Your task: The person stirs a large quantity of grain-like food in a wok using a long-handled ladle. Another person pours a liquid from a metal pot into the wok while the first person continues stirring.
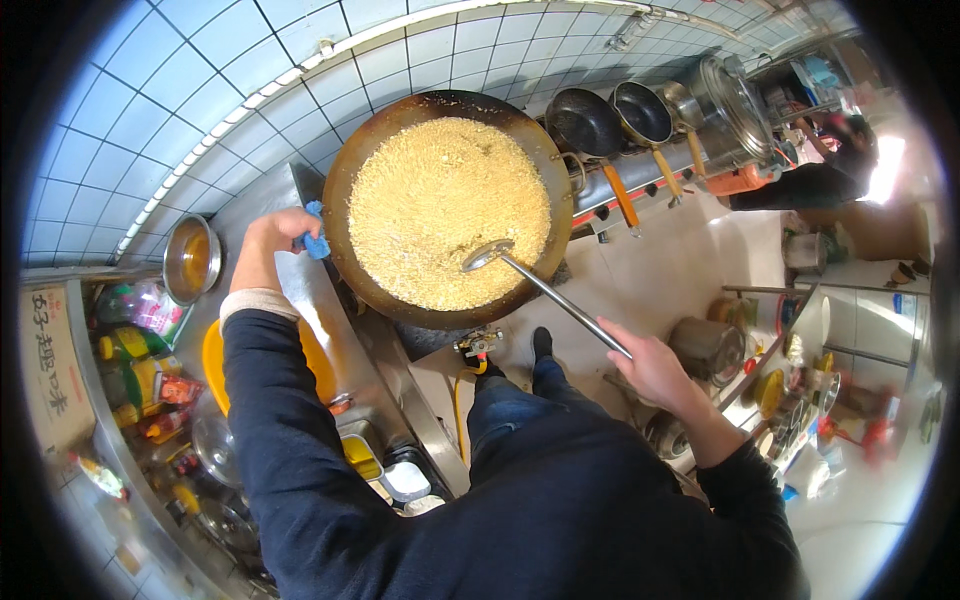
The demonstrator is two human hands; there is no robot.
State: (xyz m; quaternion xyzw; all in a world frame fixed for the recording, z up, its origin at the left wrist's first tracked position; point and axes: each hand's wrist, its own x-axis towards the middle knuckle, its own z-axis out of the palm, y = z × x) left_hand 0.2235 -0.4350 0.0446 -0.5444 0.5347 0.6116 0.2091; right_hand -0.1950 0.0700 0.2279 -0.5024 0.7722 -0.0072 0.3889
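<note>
A large wok (559,225) stands before me, filled with a wide layer of pale yellow, crumbly food (442,202) that looks like fried rice or grain. My left hand (289,227) grips a blue cloth (316,238) against the wok's left rim; any handle under the cloth is hidden. In my right hand (649,366) is the end of a long steel ladle handle (559,298). The ladle's bowl (487,255) rests in the food at the lower right part of the wok, with a few grains in it.
Long-handled pans (585,124) and a big steel pot (727,112) line the tiled wall at right. A steel bowl (193,259) and a yellow basin (216,367) sit on the left counter. A gas valve (480,343) with a yellow hose is below the wok. Another person (832,161) is far right.
</note>
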